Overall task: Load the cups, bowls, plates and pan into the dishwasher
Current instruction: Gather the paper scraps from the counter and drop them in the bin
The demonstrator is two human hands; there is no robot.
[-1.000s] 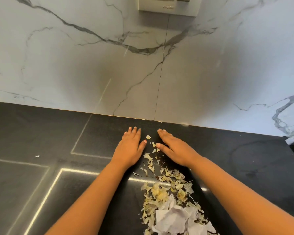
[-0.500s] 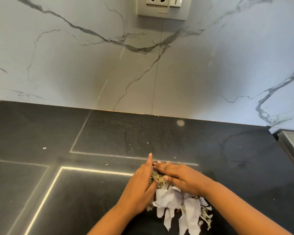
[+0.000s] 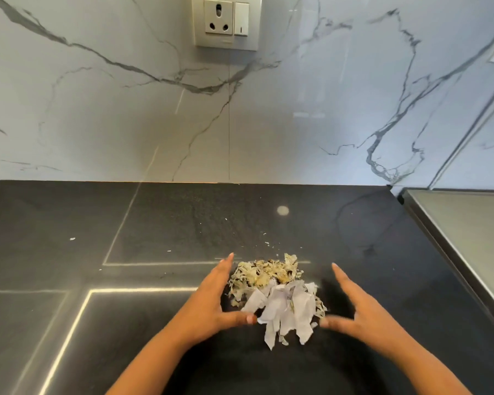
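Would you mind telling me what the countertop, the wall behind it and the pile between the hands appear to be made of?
Countertop: dark polished stone, probably granite; fine speckle and mirror-like reflections.
Wall: glossy white marble or marble-look tile; grey veins, a straight vertical joint.
Pile: torn white paper strips at the front, dry pale-yellow flakes behind, possibly vegetable peel; hard to tell.

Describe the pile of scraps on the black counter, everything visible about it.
The pile of scraps is one loose heap on the black counter: dry yellowish peelings at the back, torn white paper strips in front. The left hand touches its left edge, thumb at the paper; the right hand is open just beside it. A few crumbs lie scattered behind.
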